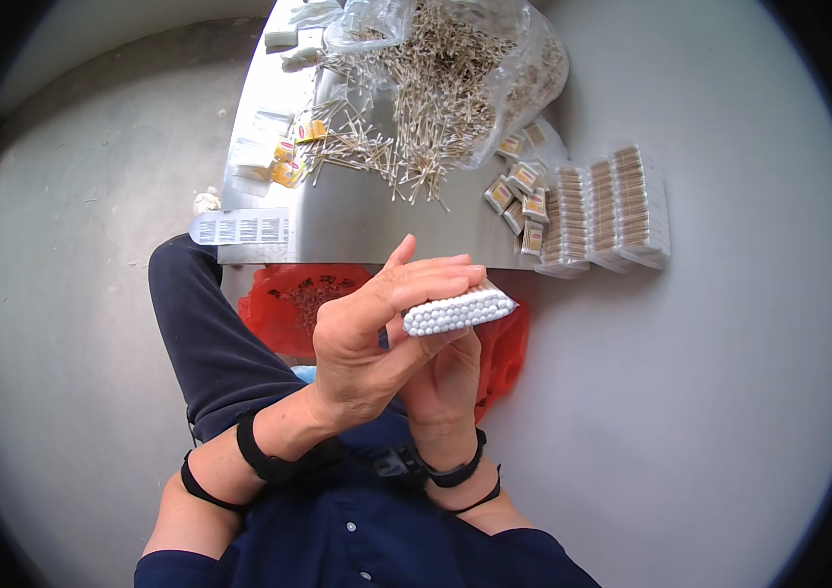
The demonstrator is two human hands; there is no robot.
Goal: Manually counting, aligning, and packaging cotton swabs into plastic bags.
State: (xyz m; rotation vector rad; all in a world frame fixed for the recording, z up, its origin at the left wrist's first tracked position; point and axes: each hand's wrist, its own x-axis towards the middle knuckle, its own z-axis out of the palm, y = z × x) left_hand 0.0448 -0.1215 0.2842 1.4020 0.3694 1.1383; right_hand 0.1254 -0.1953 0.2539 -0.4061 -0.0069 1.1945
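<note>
A flat clear-wrapped pack of cotton swabs [460, 312] is held up in front of my body, its rows of white tips facing me. My left hand [352, 338] is closed on it from the left, fingers across the top and thumb below. From underneath, my right hand [443, 382] also grips the pack. Its fingers are partly hidden behind the left hand and the pack. Beyond the hands, a big heap of loose cotton swabs [445, 88] spills from a clear plastic bag [534, 69] onto the metal table [357, 220].
Small packs of swabs [522, 178] lie at the table's right edge, beside stacked rows of wrapped packs [617, 211]. Yellow labels [289, 172] and a printed strip [240, 227] sit on the left. Below the table edge hangs a red plastic bag [284, 309].
</note>
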